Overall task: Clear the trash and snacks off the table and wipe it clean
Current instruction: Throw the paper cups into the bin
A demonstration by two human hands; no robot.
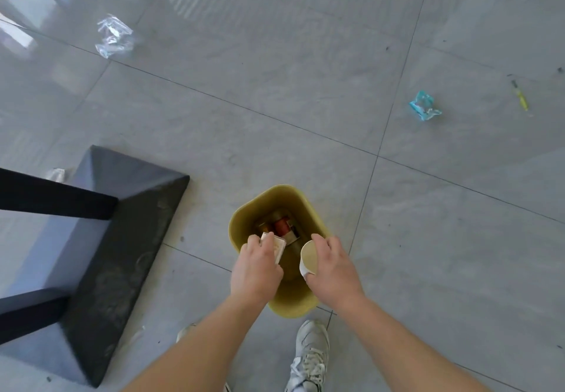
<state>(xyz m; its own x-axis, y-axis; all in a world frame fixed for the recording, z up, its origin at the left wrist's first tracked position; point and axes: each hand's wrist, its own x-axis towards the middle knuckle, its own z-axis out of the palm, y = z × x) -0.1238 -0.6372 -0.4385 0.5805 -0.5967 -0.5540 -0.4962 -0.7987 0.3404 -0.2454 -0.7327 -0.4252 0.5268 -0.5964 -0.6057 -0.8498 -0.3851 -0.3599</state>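
A grey tiled floor (305, 101) spreads under a black table base (122, 238) at left. Near it stands a yellow bin (275, 195) holding trash. Over its mouth the left hand (255, 272) grips a pale packet (279, 247), and the right hand (331, 269) curls round a paper cup (308, 257) tipped sideways. A blue wrapper (425, 106) lies well apart

No lettering is showing clearly enough to read anywhere in the frame. The small pale cardboard box (277, 248) at lower centre is carrying only a faint blurred mark. The crumpled light-blue plastic wrapper (424, 106) at the right is showing white patches too small to make out.
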